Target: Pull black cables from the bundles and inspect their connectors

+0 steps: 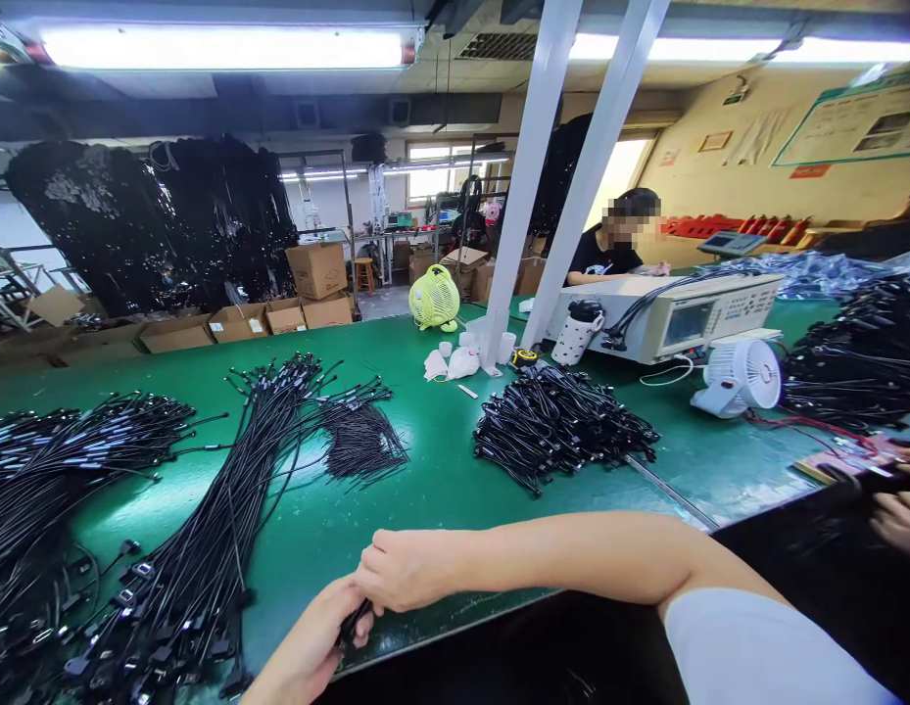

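Near the table's front edge, my left hand (323, 629) is closed around a black cable (354, 623), which looks folded into a short bundle. My right hand (405, 570) meets it from the right with fingers curled in a pinch at the top of the bundle; what lies between those fingertips is hidden. To the left of my hands stretches a long bunch of black cables (238, 490) with connectors at its ends. Beyond them sits a small pile of thin black ties (362, 443). A heap of folded black cables (561, 423) lies farther right.
More cables (65, 460) cover the left end of the green table (432, 494). White posts (524, 186), a green fan (434, 297), a white fan (744, 377) and a test instrument (690, 318) stand beyond. A co-worker's hand (901, 519) shows at right; another person (608, 245) sits opposite.
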A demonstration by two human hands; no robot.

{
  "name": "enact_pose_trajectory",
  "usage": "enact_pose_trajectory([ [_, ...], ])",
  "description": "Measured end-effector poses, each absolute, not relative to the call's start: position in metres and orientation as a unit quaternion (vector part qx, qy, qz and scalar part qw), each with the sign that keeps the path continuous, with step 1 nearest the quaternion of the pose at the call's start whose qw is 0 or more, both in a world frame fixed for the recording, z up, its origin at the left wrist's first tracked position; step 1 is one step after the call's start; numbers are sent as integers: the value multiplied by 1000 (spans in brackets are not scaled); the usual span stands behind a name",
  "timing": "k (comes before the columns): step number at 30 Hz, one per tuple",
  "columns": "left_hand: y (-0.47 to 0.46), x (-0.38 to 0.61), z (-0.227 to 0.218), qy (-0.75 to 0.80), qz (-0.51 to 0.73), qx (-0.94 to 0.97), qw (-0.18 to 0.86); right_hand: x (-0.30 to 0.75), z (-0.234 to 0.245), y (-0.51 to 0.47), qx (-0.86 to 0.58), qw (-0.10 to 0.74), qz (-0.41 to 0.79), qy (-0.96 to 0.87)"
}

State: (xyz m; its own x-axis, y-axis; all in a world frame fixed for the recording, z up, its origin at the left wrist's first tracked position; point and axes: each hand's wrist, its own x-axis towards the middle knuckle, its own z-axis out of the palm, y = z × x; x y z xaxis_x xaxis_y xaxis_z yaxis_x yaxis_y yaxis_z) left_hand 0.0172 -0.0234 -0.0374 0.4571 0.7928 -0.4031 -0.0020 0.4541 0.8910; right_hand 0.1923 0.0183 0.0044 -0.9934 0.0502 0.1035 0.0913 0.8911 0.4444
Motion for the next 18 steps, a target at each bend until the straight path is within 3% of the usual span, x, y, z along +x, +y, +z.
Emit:
enact_pose_trajectory([
  [3,-19,23,-43,479,285,483,675,190,5,16,-22,22,-245,-969],
  [7,-12,32,-50,531,314,555,558,183,2,10,-134,-37,-243,-960],
  [12,-9,33,-49,493,302,567,587,182,-6,14,-234,-97,-65,-965],
  [14,-8,34,-49,484,316,543,609,184,-13,19,-313,-46,50,-947],
  [18,-2,42,-47,496,431,391,644,183,-23,30,-442,145,228,-855],
])
